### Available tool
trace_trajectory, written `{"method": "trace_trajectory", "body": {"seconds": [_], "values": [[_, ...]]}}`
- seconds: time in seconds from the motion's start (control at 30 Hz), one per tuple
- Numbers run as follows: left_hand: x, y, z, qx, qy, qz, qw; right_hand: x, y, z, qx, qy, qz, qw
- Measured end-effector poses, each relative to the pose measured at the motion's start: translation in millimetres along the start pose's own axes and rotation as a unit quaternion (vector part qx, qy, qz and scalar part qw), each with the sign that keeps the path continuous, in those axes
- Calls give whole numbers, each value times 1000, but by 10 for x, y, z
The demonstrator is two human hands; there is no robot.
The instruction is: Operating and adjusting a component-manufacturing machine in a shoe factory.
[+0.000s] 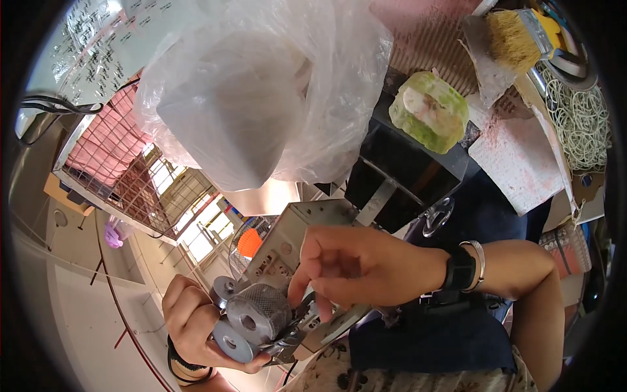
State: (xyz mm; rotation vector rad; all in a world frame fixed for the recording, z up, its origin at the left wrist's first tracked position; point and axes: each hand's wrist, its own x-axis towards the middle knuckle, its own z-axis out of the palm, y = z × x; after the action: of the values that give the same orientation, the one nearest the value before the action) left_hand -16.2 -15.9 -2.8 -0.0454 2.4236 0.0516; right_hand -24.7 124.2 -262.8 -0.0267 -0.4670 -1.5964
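Observation:
A small grey metal machine with a knurled metal roller on its side sits low in front of me. My left hand is closed around the outer side of the smooth metal discs beside that roller; its fingers wrap a round grey disc. A second, smaller disc shows above it. Coming in from the right, my right hand has its fingers curled down next to the knurled roller, at a shiny strip. What those fingertips pinch, if anything, is hidden.
Beyond the machine lies a large clear plastic bag. To its left stands a wire basket with pink material. At the right are a green-edged lump, a bristle brush, a tangle of pale string and a white board.

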Motion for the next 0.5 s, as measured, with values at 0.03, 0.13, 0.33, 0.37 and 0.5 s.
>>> {"method": "trace_trajectory", "body": {"seconds": [0.03,0.13,0.33,0.37,0.5], "values": [[-4,1,2,4,2,-1,1000,8,-2,-2,1,2,-8,1000],[-9,10,5,11,6,-8,1000,26,-30,-2,-86,22,-13,996],[-34,102,-73,62,-29,-25,997,-43,-98,54,-466,49,-54,882],[-48,128,-87,99,-36,-35,994,-60,-112,60,-512,43,-50,856],[-116,188,-64,134,-7,-39,990,-210,-316,13,-687,71,-95,717]]}}
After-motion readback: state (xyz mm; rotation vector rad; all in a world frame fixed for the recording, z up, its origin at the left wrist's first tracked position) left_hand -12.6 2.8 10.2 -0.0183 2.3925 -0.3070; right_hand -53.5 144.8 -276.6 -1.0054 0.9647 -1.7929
